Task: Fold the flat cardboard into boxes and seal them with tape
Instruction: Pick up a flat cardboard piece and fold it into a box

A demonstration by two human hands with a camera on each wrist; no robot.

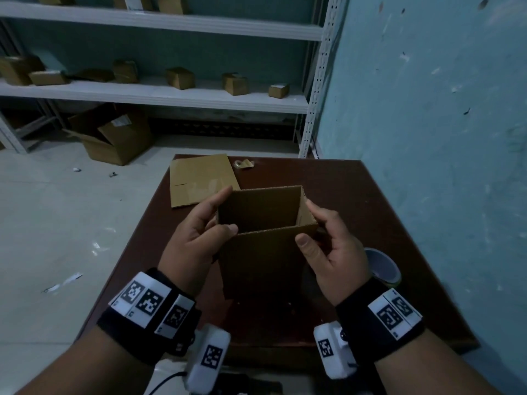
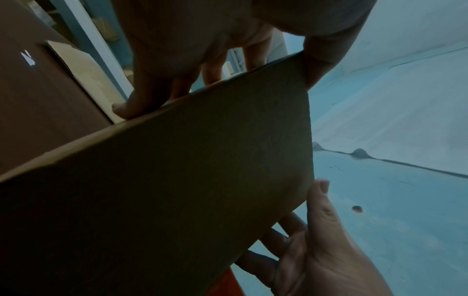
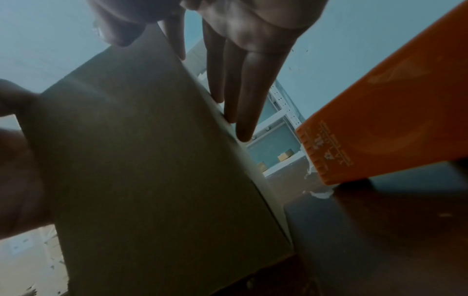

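An opened cardboard box (image 1: 265, 252) stands upright as a hollow sleeve over the dark brown table (image 1: 370, 195), its top open. My left hand (image 1: 225, 212) pinches its near left corner, thumb on the near wall and fingers along the left wall. My right hand (image 1: 306, 222) pinches the near right corner the same way. In the left wrist view the box wall (image 2: 177, 170) fills the middle, with the left fingers (image 2: 131, 104) on its edge. In the right wrist view straight right fingers (image 3: 240, 90) lie along the box (image 3: 152, 160). A tape roll (image 1: 383, 266) lies just right of my right wrist.
A flat cardboard sheet (image 1: 199, 178) lies at the table's back left, with a crumpled scrap of tape (image 1: 242, 163) behind it. An orange dispenser (image 3: 392, 120) stands near the right hand. Shelves (image 1: 159, 92) with small boxes stand beyond; a wall (image 1: 427, 109) is close on the right.
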